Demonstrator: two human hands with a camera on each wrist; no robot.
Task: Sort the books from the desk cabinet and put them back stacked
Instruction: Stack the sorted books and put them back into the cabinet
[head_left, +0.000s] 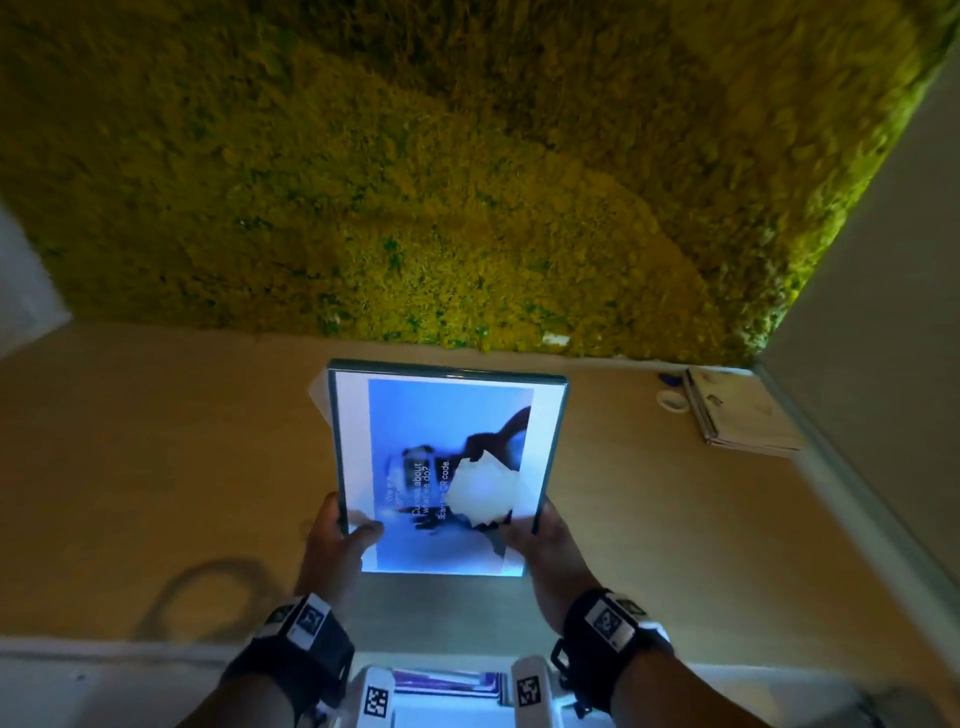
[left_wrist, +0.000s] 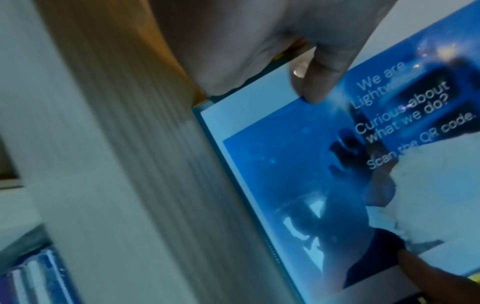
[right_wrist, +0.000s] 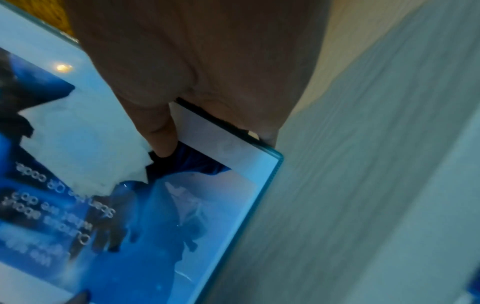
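Note:
A large flat book (head_left: 441, 457) with a glossy blue cover, white lettering and a torn white patch hangs above the wooden desk (head_left: 156, 467), held by both hands at its near end. My left hand (head_left: 337, 540) grips the near left edge, thumb (left_wrist: 314, 82) on the cover (left_wrist: 298, 185). My right hand (head_left: 540, 540) grips the near right edge, thumb (right_wrist: 161, 131) pressed on the cover (right_wrist: 182, 226). The other fingers of both hands are hidden under the book. More books (head_left: 447, 686) lie in the lit cabinet opening below the desk edge.
A green moss wall (head_left: 467, 156) backs the desk. At the far right corner lie a stack of papers (head_left: 743, 415), a white tape roll (head_left: 672, 401) and a small blue object (head_left: 670, 379). A cable (head_left: 208, 603) loops on the desk at near left.

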